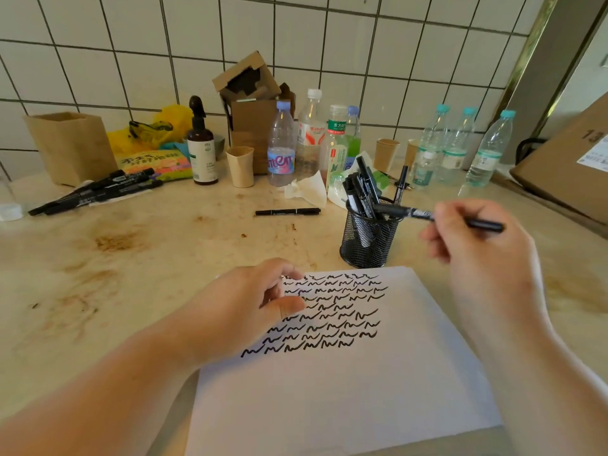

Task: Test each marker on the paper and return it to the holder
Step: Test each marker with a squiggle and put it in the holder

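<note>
Paper (345,373) lies nearest, left hand (250,307) resting loosely curled on its scribbles. Right hand (473,238) pinches a marker (411,212) lying nearly level (left end over the holder (368,238) rim).

black markers (360,192), white paper (345,390) with black squiggles

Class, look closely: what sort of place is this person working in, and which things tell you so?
Probably a utility or pantry counter, not a proper desk: white tiled wall, stained stone countertop, cluttered with water bottles and a spray bottle.
</note>
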